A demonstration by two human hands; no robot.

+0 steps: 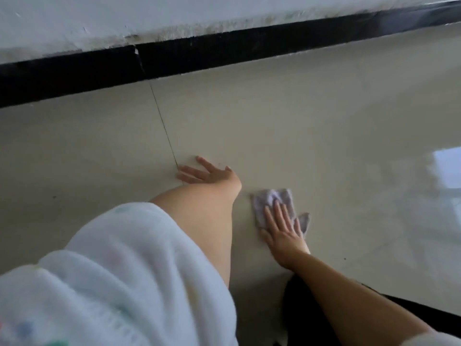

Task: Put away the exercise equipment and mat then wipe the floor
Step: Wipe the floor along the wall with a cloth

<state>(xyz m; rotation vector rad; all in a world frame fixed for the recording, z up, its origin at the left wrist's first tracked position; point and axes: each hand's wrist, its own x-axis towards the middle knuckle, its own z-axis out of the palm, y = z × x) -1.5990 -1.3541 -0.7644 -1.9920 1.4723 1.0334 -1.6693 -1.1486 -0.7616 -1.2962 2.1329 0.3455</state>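
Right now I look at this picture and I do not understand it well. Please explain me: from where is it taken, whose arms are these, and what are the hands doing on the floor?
No machine here: a person wears a camera on the head, so the one picture looks forward and down along that person's own arms. The left hand lies flat with spread fingers on the pale tiled floor, beside a thin tile joint, seemingly as a prop. The right hand presses a small lilac-grey cloth flat against the floor; straight fingers, no curled grip. This fits wiping. At the top run a black skirting strip and a white wall. A white sleeve fills the lower left. No exercise equipment or mat is visible.
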